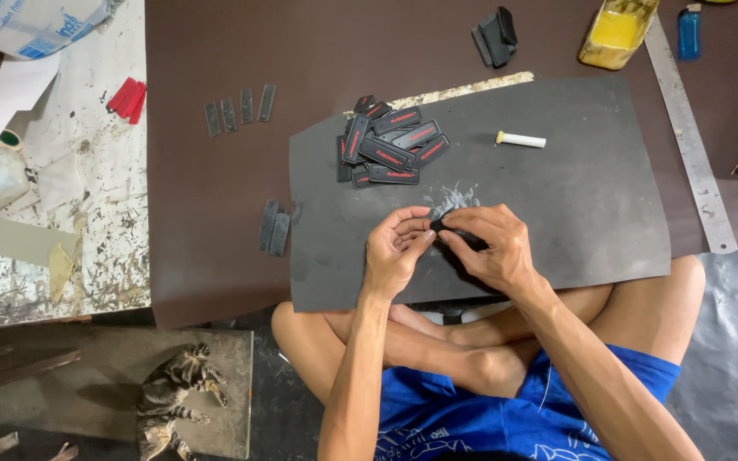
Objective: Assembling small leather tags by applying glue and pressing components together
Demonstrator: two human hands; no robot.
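Both hands meet over the grey sheet (557, 196); left hand (393, 249) and right hand (490, 248) pinch, seemingly, one small black tag (442, 224). More black tags (390, 147) lie piled just beyond.

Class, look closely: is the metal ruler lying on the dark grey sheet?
No, the metal ruler lies on the brown board, beside the dark grey sheet.

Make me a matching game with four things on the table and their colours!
Things:
1. lighter
2. small stick
3. ruler
4. clip by the spattered board

Colours:
A. red
B. silvery grey
C. blue
D. white with a yellow tip

Pairs: 1-C, 2-D, 3-B, 4-A

Bonus: both hands, left hand and right hand, pinch one small black piece over the dark sheet.
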